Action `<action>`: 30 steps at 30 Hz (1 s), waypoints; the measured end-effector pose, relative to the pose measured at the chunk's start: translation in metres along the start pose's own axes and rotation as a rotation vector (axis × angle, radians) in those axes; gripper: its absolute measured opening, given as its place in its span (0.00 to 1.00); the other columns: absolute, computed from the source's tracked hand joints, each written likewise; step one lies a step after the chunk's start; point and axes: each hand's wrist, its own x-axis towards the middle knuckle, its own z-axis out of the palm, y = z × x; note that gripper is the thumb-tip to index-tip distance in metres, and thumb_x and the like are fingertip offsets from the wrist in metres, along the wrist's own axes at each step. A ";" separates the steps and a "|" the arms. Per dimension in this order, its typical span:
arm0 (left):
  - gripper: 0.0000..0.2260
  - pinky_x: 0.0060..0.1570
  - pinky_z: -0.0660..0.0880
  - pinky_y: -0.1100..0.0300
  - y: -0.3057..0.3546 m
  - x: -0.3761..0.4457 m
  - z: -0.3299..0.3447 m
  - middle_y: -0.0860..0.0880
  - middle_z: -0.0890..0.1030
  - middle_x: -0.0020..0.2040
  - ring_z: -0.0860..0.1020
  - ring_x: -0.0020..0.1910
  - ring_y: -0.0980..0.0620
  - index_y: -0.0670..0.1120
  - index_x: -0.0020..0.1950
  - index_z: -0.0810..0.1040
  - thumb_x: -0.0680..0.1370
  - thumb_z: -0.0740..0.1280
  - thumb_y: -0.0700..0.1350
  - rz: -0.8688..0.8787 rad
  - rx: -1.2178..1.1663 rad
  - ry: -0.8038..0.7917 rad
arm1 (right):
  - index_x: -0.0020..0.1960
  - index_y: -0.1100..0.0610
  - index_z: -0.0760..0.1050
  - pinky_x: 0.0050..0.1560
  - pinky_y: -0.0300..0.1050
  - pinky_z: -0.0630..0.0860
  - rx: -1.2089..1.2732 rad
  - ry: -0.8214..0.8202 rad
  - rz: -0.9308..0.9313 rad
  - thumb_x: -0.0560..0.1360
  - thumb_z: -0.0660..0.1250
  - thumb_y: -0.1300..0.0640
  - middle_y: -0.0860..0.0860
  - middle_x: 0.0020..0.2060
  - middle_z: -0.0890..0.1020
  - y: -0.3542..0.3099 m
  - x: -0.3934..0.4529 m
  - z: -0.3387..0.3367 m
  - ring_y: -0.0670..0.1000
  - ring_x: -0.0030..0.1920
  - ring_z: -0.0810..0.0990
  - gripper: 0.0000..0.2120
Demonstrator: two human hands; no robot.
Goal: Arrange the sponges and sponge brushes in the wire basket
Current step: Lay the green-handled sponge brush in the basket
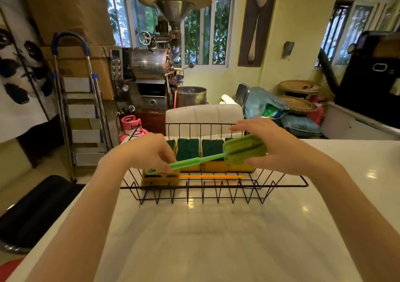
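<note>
While the black wire basket (pixel 281 181) on the white counter (pixel 216 238) holds upright green-topped yellow sponges (pixel 187 155) and an orange brush handle (pixel 211 176), the left hand (pixel 149 152) pinches a green sponge brush (pixel 216 156) above it; the right hand (pixel 275 145) cradles its foam head.

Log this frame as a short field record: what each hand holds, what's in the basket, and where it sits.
left hand: pinch grip on the handle end of the green sponge brush
right hand: around the brush's sponge head
brush position: held level above the wire basket
basket contents: green-topped yellow sponges in a row at the back; orange sponge brush lying in front
surface: white countertop
</note>
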 end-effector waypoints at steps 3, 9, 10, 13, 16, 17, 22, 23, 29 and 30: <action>0.07 0.43 0.73 0.70 -0.001 -0.001 0.001 0.60 0.81 0.36 0.77 0.34 0.68 0.50 0.49 0.83 0.71 0.69 0.45 -0.001 0.002 -0.059 | 0.65 0.46 0.67 0.57 0.42 0.72 0.001 -0.114 0.097 0.68 0.70 0.58 0.45 0.56 0.73 0.011 0.005 0.013 0.47 0.55 0.72 0.28; 0.09 0.52 0.77 0.59 0.002 0.005 0.008 0.58 0.80 0.37 0.78 0.40 0.58 0.49 0.51 0.82 0.71 0.69 0.43 -0.052 0.044 -0.140 | 0.50 0.45 0.72 0.47 0.41 0.76 0.068 -0.212 0.140 0.65 0.73 0.59 0.45 0.46 0.77 0.021 0.010 0.025 0.48 0.48 0.77 0.19; 0.10 0.54 0.76 0.56 0.003 0.007 0.009 0.56 0.81 0.40 0.79 0.43 0.57 0.48 0.51 0.81 0.71 0.69 0.43 -0.061 0.055 -0.147 | 0.47 0.44 0.72 0.46 0.41 0.76 0.082 -0.239 0.150 0.65 0.74 0.59 0.44 0.45 0.77 0.022 0.010 0.026 0.47 0.47 0.77 0.18; 0.11 0.57 0.75 0.55 0.004 0.012 0.014 0.53 0.79 0.45 0.78 0.50 0.51 0.49 0.53 0.80 0.72 0.68 0.41 -0.090 0.110 -0.164 | 0.41 0.40 0.71 0.41 0.36 0.71 0.111 -0.294 0.158 0.65 0.75 0.58 0.40 0.42 0.75 0.024 0.011 0.030 0.43 0.44 0.75 0.16; 0.12 0.55 0.73 0.58 0.005 0.017 0.020 0.53 0.76 0.47 0.75 0.50 0.51 0.48 0.55 0.79 0.73 0.66 0.39 -0.119 0.146 -0.190 | 0.41 0.42 0.74 0.40 0.34 0.69 0.114 -0.300 0.156 0.66 0.74 0.57 0.40 0.41 0.76 0.026 0.013 0.032 0.39 0.42 0.74 0.13; 0.13 0.53 0.73 0.59 0.005 0.018 0.021 0.53 0.76 0.48 0.74 0.49 0.51 0.48 0.56 0.79 0.73 0.65 0.38 -0.129 0.144 -0.192 | 0.42 0.43 0.75 0.40 0.35 0.69 0.101 -0.301 0.155 0.66 0.74 0.57 0.41 0.41 0.76 0.028 0.013 0.033 0.40 0.42 0.74 0.12; 0.13 0.55 0.76 0.55 0.007 0.023 0.030 0.47 0.79 0.56 0.77 0.52 0.47 0.48 0.56 0.79 0.75 0.62 0.37 -0.153 0.135 -0.193 | 0.38 0.43 0.76 0.46 0.42 0.75 0.063 -0.327 0.159 0.64 0.76 0.56 0.46 0.41 0.80 0.034 0.014 0.041 0.48 0.44 0.76 0.12; 0.12 0.53 0.76 0.56 0.008 0.024 0.031 0.45 0.79 0.57 0.77 0.51 0.47 0.47 0.56 0.79 0.76 0.61 0.38 -0.157 0.132 -0.206 | 0.38 0.43 0.76 0.45 0.39 0.74 0.068 -0.325 0.161 0.64 0.76 0.56 0.45 0.40 0.79 0.035 0.014 0.042 0.48 0.44 0.77 0.11; 0.12 0.45 0.75 0.64 0.010 0.021 0.025 0.46 0.78 0.50 0.76 0.49 0.50 0.43 0.56 0.78 0.76 0.62 0.46 -0.225 -0.091 -0.281 | 0.42 0.46 0.79 0.41 0.34 0.71 0.084 -0.341 0.155 0.64 0.76 0.55 0.41 0.38 0.79 0.034 0.014 0.039 0.42 0.41 0.76 0.09; 0.12 0.46 0.76 0.63 0.010 0.021 0.024 0.48 0.78 0.48 0.77 0.48 0.50 0.42 0.54 0.78 0.76 0.62 0.47 -0.227 -0.124 -0.283 | 0.43 0.47 0.79 0.43 0.35 0.72 0.092 -0.349 0.155 0.65 0.75 0.55 0.43 0.39 0.80 0.034 0.014 0.038 0.43 0.42 0.76 0.09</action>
